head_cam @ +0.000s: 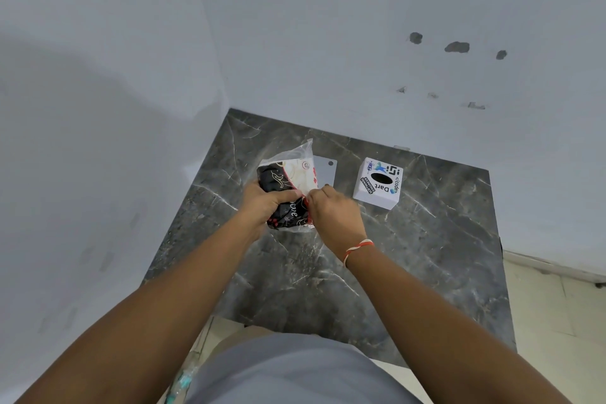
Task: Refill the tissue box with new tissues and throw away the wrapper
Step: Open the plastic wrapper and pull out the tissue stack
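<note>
A pack of tissues in a clear, black and red plastic wrapper is held just above the dark marble table. My left hand grips the pack from its left side. My right hand pinches the wrapper at its right edge. To the right stands the white cube tissue box with stickers and an oval opening on top, apart from both hands. A flat grey panel lies between pack and box, partly hidden by the wrapper.
White walls close in the table at the back and left. The table's right edge meets a pale tiled floor. A clear bag with teal bits hangs near my left side at the bottom.
</note>
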